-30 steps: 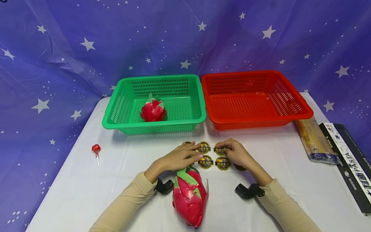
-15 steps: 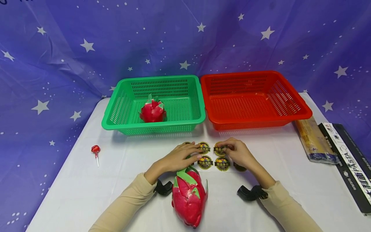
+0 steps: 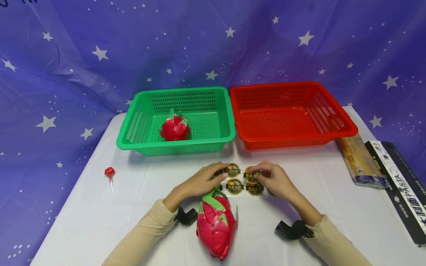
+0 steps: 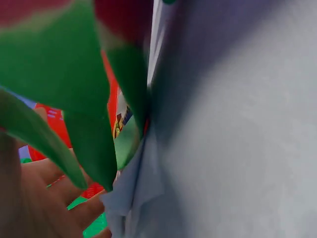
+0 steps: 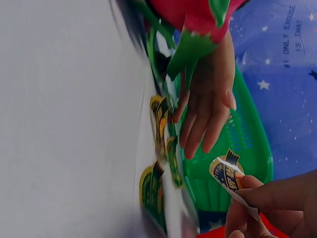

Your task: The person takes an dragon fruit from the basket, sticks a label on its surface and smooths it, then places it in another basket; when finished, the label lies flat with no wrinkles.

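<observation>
In the head view, my right hand pinches a round black-and-gold fruit sticker between thumb and finger. The right wrist view shows this sticker lifted off, its edge bent. Below lies a clear sheet of similar stickers, partly covered by both hands. My left hand lies over the sheet's left part, fingers extended and holding nothing. Just in front of that hand is a red toy dragon fruit with green leaves; its leaves hide part of the left hand in the left wrist view.
A green basket holding another dragon fruit stands at the back, beside a red basket. A lollipop lies at left. A yellowish packet and a long pasta box lie at right.
My right hand has lifted a sticker from the upper row and drawn it slightly toward me. The left hand's fingers have shifted slightly left; the dragon fruit stays in place.
</observation>
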